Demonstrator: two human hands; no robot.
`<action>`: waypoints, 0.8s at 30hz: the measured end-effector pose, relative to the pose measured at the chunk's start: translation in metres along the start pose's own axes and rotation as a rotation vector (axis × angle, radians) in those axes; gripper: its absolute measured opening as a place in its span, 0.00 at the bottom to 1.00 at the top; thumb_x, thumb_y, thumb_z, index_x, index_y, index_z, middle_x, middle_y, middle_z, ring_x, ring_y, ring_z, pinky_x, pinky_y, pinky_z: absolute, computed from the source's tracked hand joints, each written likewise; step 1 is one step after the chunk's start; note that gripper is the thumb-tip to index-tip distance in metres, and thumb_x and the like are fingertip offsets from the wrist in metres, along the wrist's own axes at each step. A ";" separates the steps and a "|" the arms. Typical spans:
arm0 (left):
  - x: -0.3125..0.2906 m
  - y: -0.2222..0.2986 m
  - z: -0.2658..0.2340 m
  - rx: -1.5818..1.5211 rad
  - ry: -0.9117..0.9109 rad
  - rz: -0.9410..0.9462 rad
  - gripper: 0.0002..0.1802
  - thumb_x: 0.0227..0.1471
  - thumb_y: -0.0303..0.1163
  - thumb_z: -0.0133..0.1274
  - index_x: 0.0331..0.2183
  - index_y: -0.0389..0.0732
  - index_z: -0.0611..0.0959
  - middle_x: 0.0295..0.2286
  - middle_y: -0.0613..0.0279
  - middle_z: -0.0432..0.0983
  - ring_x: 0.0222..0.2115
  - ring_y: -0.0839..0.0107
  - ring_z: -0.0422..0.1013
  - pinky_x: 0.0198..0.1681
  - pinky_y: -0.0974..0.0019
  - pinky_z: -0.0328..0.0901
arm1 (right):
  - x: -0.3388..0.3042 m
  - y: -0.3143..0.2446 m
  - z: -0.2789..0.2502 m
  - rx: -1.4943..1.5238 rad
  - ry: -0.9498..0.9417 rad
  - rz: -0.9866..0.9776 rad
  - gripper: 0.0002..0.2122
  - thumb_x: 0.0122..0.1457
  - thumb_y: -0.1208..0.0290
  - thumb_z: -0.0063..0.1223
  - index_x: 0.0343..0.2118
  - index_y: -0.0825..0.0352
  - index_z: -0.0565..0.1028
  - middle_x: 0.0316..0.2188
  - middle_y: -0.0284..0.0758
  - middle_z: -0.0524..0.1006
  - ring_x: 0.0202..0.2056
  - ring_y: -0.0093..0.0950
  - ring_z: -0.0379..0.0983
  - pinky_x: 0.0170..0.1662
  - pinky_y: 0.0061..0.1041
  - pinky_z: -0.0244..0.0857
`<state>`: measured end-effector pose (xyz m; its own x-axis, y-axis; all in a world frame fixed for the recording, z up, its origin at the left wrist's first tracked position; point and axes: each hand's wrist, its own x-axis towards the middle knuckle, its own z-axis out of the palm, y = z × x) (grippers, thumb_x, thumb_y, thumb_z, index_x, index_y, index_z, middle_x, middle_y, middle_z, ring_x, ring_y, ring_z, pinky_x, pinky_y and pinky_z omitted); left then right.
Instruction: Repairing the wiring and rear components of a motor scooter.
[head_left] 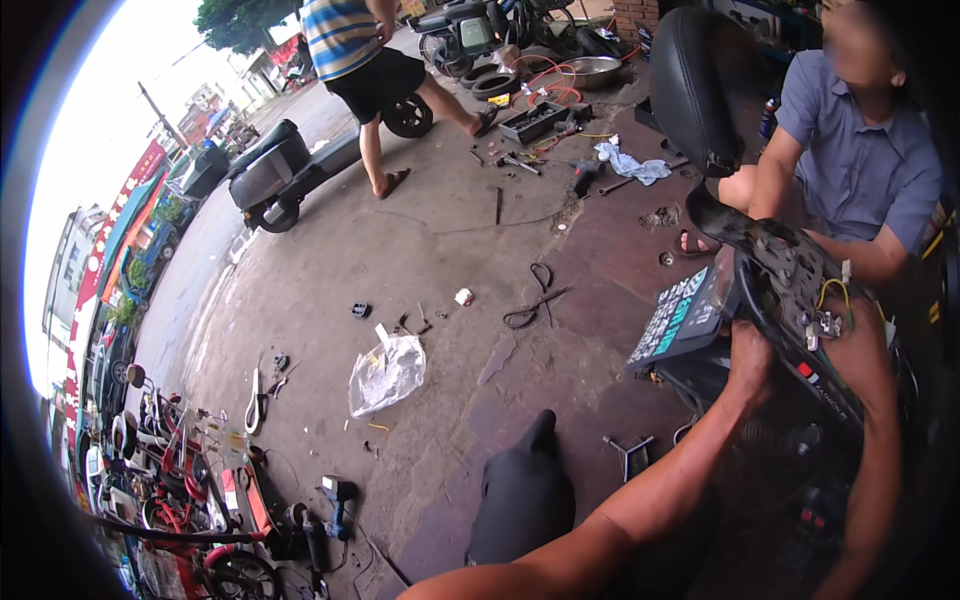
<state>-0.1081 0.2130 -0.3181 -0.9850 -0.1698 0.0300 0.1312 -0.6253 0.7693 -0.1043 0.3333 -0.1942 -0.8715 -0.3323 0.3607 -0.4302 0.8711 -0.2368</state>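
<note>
A black scooter's (838, 400) rear part fills the lower right, with its black seat (694, 85) tipped up. My left hand (752, 352) reaches in against the black side of the frame, beside a dark panel (676, 318) with white and teal printing; its fingertips are hidden. On the other side of the frame, my right hand (858, 338) is closed next to a small silver metal part (825, 325) and a yellow wire (832, 288). What its fingers hold cannot be made out. A bare metal bracket (785, 262) lies just beyond both hands.
A seated person (860, 150) in a blue-grey shirt reaches toward the scooter. Scissors (536, 300), a plastic bag (388, 375), a three-armed wrench (630, 456), a drill (338, 500) and a tool tray (533, 122) lie on the ground. Someone in shorts (375, 82) stands by another scooter (270, 172).
</note>
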 end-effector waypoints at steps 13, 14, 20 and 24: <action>0.001 -0.005 -0.002 -0.051 -0.276 0.172 0.18 0.55 0.23 0.49 0.48 0.35 0.73 0.43 0.63 0.72 0.43 0.73 0.67 0.47 0.68 0.63 | -0.011 0.031 0.007 0.173 0.144 -0.038 0.11 0.41 0.74 0.62 0.30 0.70 0.77 0.27 0.43 0.78 0.32 0.40 0.76 0.36 0.34 0.67; 0.001 -0.004 0.007 0.076 -0.212 0.157 0.18 0.54 0.24 0.49 0.48 0.34 0.72 0.43 0.62 0.71 0.43 0.73 0.66 0.48 0.67 0.63 | -0.016 0.027 -0.007 0.139 0.143 -0.025 0.11 0.42 0.74 0.62 0.30 0.69 0.78 0.27 0.43 0.79 0.32 0.40 0.76 0.36 0.34 0.67; 0.015 0.005 -0.037 0.223 -0.119 0.123 0.20 0.56 0.30 0.48 0.49 0.33 0.71 0.43 0.61 0.70 0.42 0.72 0.67 0.47 0.66 0.64 | 0.014 -0.004 0.000 0.036 -0.184 -0.027 0.13 0.43 0.63 0.60 0.31 0.63 0.80 0.28 0.44 0.79 0.33 0.42 0.76 0.38 0.39 0.68; 0.010 0.022 -0.023 -0.043 -0.216 0.155 0.19 0.55 0.30 0.48 0.49 0.35 0.71 0.43 0.63 0.71 0.40 0.74 0.69 0.43 0.69 0.65 | 0.026 -0.017 -0.023 -0.075 -0.412 0.012 0.14 0.46 0.59 0.55 0.31 0.65 0.79 0.30 0.46 0.78 0.35 0.44 0.75 0.40 0.42 0.68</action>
<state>-0.1121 0.1802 -0.3158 -0.9533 -0.1028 0.2841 0.2824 -0.6372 0.7171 -0.1144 0.3184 -0.1601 -0.9041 -0.4258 -0.0359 -0.4146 0.8946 -0.1669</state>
